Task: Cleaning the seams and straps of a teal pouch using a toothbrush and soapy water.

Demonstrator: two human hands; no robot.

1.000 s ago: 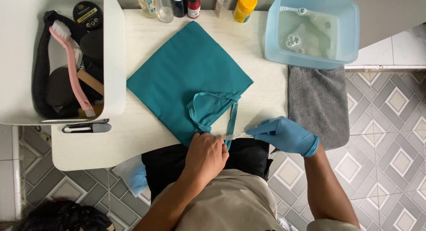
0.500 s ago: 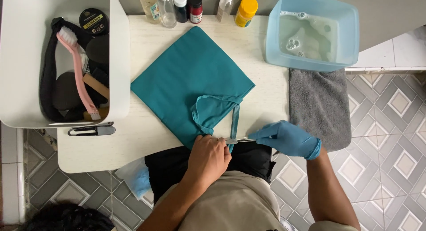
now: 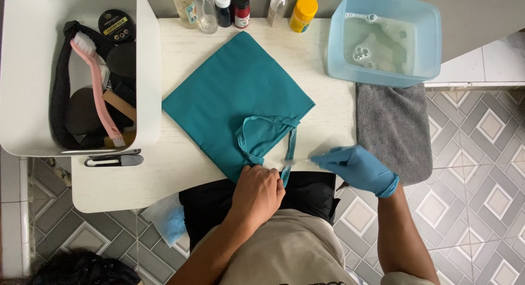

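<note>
While the bare left hand [image 3: 258, 191] stays pressed on the teal tote bag [image 3: 238, 99], the gloved right hand [image 3: 358, 167] has shifted slightly, pinching a thin tool [image 3: 298, 162]

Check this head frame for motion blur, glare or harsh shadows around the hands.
Head view: even, soft light with faint shadows; the gloved right hand and the thin tool it holds look slightly smeared; the bare left hand and teal bag are sharp; mild reflections on the water tub.

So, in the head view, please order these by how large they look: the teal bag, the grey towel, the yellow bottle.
1. Teal bag
2. Grey towel
3. Yellow bottle

The differences are clear, so no ties.
</note>
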